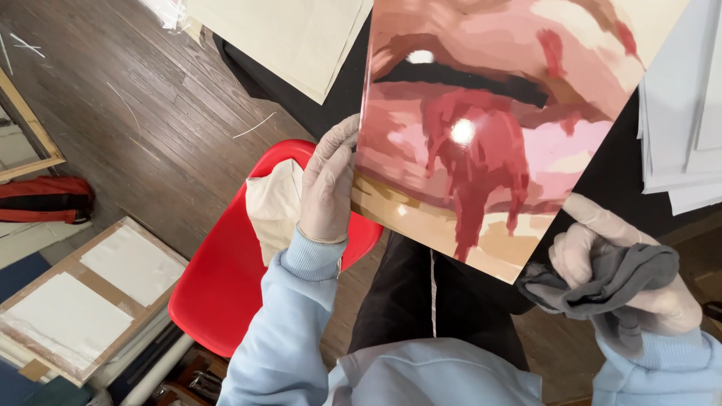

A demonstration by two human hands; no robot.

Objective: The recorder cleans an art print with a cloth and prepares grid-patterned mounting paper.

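Wooden frames (83, 297): far left, on the dark plank floor (150, 120); flat boards with pale sheets fixed to them, stacked at an angle.
Red bag (45, 199): far left, above the frames, lying against the floor; red with dark bands.
Red chair (226, 293): left of centre, moulded plastic seat, standing on the floor just beside the person's knees.
Cream cloth (272, 203): crumpled on the chair's upper edge, just behind the left hand.
Left hand (329, 188): gloved in pale latex, pale blue sleeve; fingers clamped on the left edge of the print, thumb side hidden behind it.
Cream sheets (301, 37): top centre, lying on the near left corner of the black table (346, 83), overhanging its edge.
Glossy print (481, 128): centre, a stiff panel in reds, pinks and tan, held tilted above the table's near edge and the lap; two light glares on its face.
Right hand (624, 278): gloved, lower right; closed around the grey cloth, forefinger stretched up and touching the print's lower right edge.
Grey cloth (602, 282): bunched in the right hand, just beside the print's lower corner.
White sheets (681, 105): far right, a fanned stack on the table's right edge.
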